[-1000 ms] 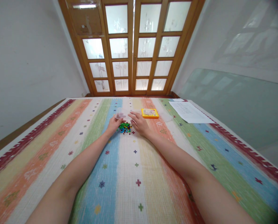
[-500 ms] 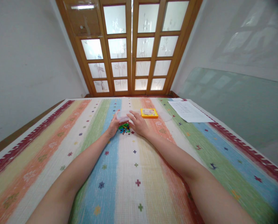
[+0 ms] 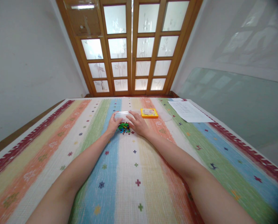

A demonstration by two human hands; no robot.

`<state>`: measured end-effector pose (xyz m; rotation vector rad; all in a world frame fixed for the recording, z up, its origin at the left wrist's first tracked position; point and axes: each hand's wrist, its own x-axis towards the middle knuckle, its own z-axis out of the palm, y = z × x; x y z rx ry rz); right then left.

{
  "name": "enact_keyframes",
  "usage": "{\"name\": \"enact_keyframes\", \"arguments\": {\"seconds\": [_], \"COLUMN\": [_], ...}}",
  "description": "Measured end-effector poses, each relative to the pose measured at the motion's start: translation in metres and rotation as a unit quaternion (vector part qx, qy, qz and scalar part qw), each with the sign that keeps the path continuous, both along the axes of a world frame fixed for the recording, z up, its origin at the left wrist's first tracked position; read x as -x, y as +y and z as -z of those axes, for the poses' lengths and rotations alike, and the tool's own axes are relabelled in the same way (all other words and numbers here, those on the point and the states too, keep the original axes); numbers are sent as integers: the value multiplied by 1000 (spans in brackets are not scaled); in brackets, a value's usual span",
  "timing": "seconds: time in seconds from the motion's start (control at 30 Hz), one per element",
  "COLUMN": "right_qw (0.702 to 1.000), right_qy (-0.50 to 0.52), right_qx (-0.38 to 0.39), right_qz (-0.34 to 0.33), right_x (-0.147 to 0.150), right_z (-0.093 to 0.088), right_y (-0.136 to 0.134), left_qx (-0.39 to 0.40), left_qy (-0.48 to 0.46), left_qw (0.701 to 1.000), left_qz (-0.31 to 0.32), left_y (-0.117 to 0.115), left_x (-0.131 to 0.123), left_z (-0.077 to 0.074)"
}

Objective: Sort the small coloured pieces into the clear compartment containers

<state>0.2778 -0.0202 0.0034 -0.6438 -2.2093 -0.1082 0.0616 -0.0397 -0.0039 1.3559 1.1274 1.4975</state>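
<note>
The left hand (image 3: 112, 126) grips a clear box (image 3: 122, 116) by the pieces (image 3: 124, 128); whether the right hand (image 3: 139, 124) grips it, I cannot tell.

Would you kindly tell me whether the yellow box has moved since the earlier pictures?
No, the yellow box keeps its place against the orange stripe.

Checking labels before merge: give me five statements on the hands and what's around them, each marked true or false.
1. The left hand holds the clear container. True.
2. The pile of small pieces is inside the clear container. False: it lies on the tablecloth.
3. The yellow box lies farther from the person than the pile. True.
4. The right hand is gripping the sheet of paper. False: it is at the clear container; the sheet lies on the table's right side.
5. The pile is all one color. False: green and blue both show.
</note>
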Motion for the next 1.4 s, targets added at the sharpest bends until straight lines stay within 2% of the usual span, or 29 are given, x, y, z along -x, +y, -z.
{"name": "enact_keyframes", "arguments": {"seconds": [0.13, 0.43, 0.67, 0.9, 1.03, 1.2, 1.3, 1.4], "right_qw": [1000, 1000, 999, 998, 988, 952, 920, 880], "right_qy": [-3, -6, 11, 28, 63, 72, 73, 75], "right_qx": [12, 2, 26, 24, 29, 55, 76, 110], "right_qz": [1, -1, 16, 57, 141, 293, 376, 456], "right_x": [-1, -1, -5, -16, -33, -86, -121, -144], "right_z": [-1, 3, 4, 5, 4, 4, 6, 8], "right_y": [0, 2, 7, 19, 38, 70, 78, 77], "left_qx": [13, 0, 3, 56, 71, 98, 137, 163], "left_qy": [12, 9, 66, 30, 5, -29, -36, -11], "left_qw": [1000, 999, 996, 994, 993, 990, 985, 982], "left_qz": [-8, 33, -57, -90, -91, -93, -93, -95], "left_y": [0, -1, 1, 13, 16, 22, 31, 44], "left_x": [0, 0, 4, 18, 24, 29, 31, 28], "left_z": [-1, -2, -1, 6, 8, 8, 4, -4]}}
